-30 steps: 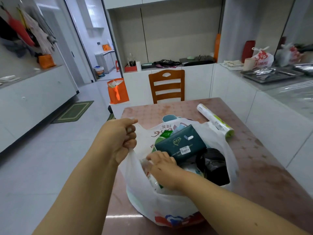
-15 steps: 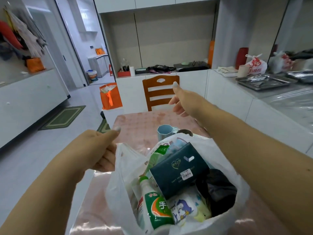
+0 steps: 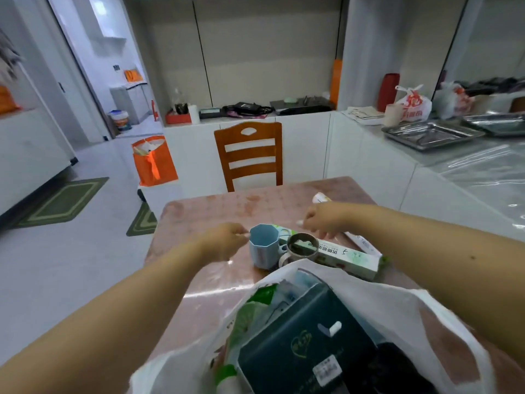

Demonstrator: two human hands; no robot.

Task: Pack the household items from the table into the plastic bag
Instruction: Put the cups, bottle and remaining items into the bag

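The white plastic bag sits open at the near edge of the pink-patterned table, holding a dark green rectangular packet, green-labelled packaging and something black. Just beyond its rim stand a light blue faceted plastic cup, a small dark round cup and a long white-and-green box. The left hand, fingers curled together, touches the blue cup's rim; the right hand hovers above the box, whether it grips anything I cannot tell. A wooden chair stands behind.
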